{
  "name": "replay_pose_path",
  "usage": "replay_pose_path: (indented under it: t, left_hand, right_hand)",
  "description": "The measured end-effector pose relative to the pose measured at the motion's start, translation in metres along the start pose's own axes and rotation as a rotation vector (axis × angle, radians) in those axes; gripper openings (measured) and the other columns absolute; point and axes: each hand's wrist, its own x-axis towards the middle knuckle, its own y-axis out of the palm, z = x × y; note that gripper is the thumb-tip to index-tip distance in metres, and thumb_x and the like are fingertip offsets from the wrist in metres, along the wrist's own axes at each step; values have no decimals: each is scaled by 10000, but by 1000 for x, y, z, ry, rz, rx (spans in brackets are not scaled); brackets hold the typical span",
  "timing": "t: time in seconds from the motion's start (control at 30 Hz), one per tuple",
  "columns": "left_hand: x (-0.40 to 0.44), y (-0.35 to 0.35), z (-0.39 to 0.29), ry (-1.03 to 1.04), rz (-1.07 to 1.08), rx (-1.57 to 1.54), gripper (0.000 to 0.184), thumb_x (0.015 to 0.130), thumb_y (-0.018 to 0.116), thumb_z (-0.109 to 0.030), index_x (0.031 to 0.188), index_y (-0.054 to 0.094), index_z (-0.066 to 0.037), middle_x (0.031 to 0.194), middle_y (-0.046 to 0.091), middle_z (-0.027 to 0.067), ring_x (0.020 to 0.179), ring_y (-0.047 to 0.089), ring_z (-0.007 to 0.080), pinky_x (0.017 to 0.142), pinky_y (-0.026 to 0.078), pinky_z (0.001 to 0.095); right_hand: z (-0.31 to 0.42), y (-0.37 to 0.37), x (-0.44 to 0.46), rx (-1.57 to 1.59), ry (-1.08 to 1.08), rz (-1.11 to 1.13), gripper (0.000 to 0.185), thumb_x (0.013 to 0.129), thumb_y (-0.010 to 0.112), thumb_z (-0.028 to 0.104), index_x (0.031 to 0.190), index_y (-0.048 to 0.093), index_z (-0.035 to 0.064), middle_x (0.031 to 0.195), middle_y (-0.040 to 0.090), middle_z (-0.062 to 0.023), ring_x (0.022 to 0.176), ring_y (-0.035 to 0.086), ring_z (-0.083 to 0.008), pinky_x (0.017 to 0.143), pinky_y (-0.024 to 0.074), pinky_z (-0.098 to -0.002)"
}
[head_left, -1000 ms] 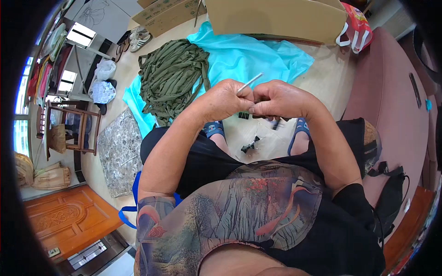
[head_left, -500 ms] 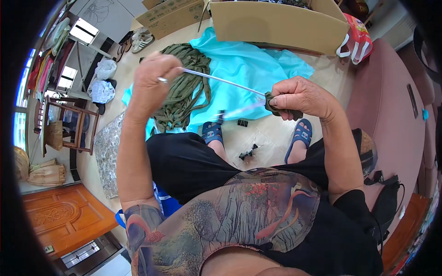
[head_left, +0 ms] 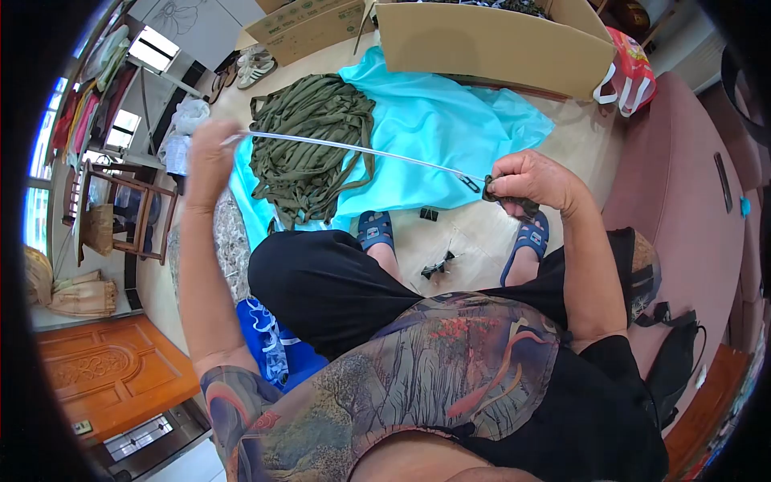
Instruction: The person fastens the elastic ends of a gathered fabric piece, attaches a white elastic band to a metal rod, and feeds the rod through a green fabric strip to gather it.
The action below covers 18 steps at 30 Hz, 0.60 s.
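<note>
My left hand (head_left: 210, 165), raised and closed, grips one end of a thin white cord (head_left: 353, 148). The cord stretches almost taut across to my right hand (head_left: 534, 183), with a slight bend. My right hand is closed around a bunched piece of dark green fabric (head_left: 526, 209), and the cord meets the fabric at its fingers. A small dark clip-like piece (head_left: 469, 184) hangs by the cord near that end; its exact kind is unclear. Below the cord, a heap of dark green fabric strips (head_left: 309, 145) lies on a turquoise cloth (head_left: 438, 120).
Black binder clips (head_left: 438, 265) lie on the floor between my sandalled feet. A large cardboard box (head_left: 494, 48) stands ahead, with a red bag (head_left: 632, 72) beside it. A pink sofa (head_left: 666, 177) is at right, a wooden chair (head_left: 132, 213) at left. A blue bag (head_left: 281, 345) sits by my leg.
My left hand has moved out to the left and slightly down, lengthening the cord between the hands. The blurred swinging piece near the right hand now hangs close to the cord. My right hand still grips the fabric.
</note>
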Motion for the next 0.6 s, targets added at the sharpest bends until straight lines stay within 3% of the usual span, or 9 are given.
replay_pose_path:
  t: [0.03, 0.1, 0.2, 0.23, 0.3, 0.4, 0.5, 0.53, 0.6]
  left_hand:
    - [-5, 15, -6, 0, 24, -54, 74, 816, 645, -115, 826, 611, -50, 759, 581, 130, 748, 546, 308, 684, 435, 403]
    - [-5, 43, -53, -74, 314, -255, 77, 842, 652, -79, 875, 617, -19, 828, 588, 119, 805, 567, 286, 742, 463, 370]
    - [8, 77, -123, 48, 510, -551, 85, 865, 621, -79, 905, 626, -4, 873, 602, 132, 846, 576, 275, 745, 467, 366]
    - [11, 88, -139, 23, 555, -588, 95, 876, 606, -79, 923, 632, -2, 903, 619, 124, 866, 583, 261, 746, 474, 360]
    - [11, 107, -161, 50, 411, -886, 118, 903, 563, -66, 961, 653, -16, 986, 648, 77, 896, 591, 186, 718, 491, 329]
    - [22, 84, -192, -461, 704, -1133, 147, 909, 558, -55, 1000, 672, -34, 976, 659, 29, 854, 598, 132, 676, 496, 287]
    - [27, 78, -203, -480, 810, -1133, 147, 869, 637, -56, 1009, 678, -39, 882, 654, 9, 759, 594, 104, 618, 475, 258]
    - [15, 92, -201, -287, 726, -1178, 183, 820, 711, -80, 994, 681, -34, 819, 647, 1, 695, 579, 103, 588, 457, 247]
    - [12, 100, -205, -358, 753, -1202, 174, 802, 733, -82, 959, 680, -30, 811, 637, 1, 676, 565, 97, 579, 451, 249]
  right_hand:
    - [-6, 1, 1, 23, 11, -4, 212, 849, 626, 234, 773, 639, 37, 603, 606, -45, 509, 567, -101, 477, 457, -245]
    - [-5, 5, 3, 56, 17, 0, 207, 844, 625, 225, 766, 638, 34, 589, 600, -49, 494, 565, -105, 464, 454, -245]
    - [2, 18, 10, 71, -2, 49, 202, 842, 614, 219, 757, 638, 37, 568, 590, -54, 473, 562, -111, 449, 458, -246]
    - [3, 20, 12, 82, 0, 56, 203, 843, 611, 220, 756, 638, 39, 565, 589, -54, 466, 559, -113, 446, 458, -246]
    - [12, 22, 16, 99, -8, 71, 204, 847, 606, 221, 754, 638, 43, 560, 587, -55, 451, 552, -115, 440, 458, -246]
    - [17, 21, 24, 110, -34, 67, 258, 861, 611, 268, 748, 638, 37, 562, 597, -64, 445, 558, -123, 426, 457, -251]
    - [22, 22, 26, 148, -41, 53, 313, 869, 620, 319, 758, 645, 27, 570, 607, -73, 448, 568, -124, 423, 461, -249]
    - [23, 23, 27, 171, -46, 55, 316, 870, 621, 323, 764, 647, 26, 572, 609, -74, 447, 568, -124, 424, 463, -247]
    - [22, 22, 28, 193, -60, 53, 322, 870, 626, 337, 805, 658, 23, 575, 613, -75, 434, 564, -126, 425, 468, -242]
